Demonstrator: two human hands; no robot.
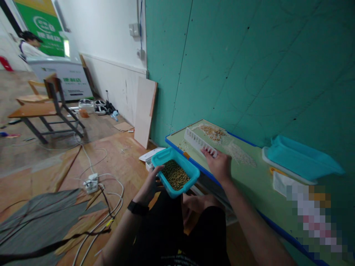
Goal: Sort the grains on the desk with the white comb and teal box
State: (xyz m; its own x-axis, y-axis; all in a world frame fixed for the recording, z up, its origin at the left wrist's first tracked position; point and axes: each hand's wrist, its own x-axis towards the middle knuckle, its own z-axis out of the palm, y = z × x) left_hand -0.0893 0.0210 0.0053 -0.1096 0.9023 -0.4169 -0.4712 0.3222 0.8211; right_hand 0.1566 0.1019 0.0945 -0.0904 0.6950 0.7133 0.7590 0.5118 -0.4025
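My left hand (152, 184) grips the near-left side of a turquoise plastic basin (173, 193), thumb over the rim. Inside lie beans (174, 175), green and yellowish ones mixed. The basin is held above my lap, beside the low table's blue edge. My right hand (219, 164) is closed on the near end of a white slotted plastic strip (198, 142), held over the pale green tabletop (249, 181). Behind the strip lie a pile of yellowish beans (212, 132) and a spread of white grains (242, 155) that look like rice.
An empty-looking turquoise bin (302, 157) stands at the table's right, by the green wall (249, 74). A white board (144, 111) leans on the wall. Cables and a power strip (91, 183) lie on the floor at left. Farther off are a chair (39, 109) and a seated person (31, 44).
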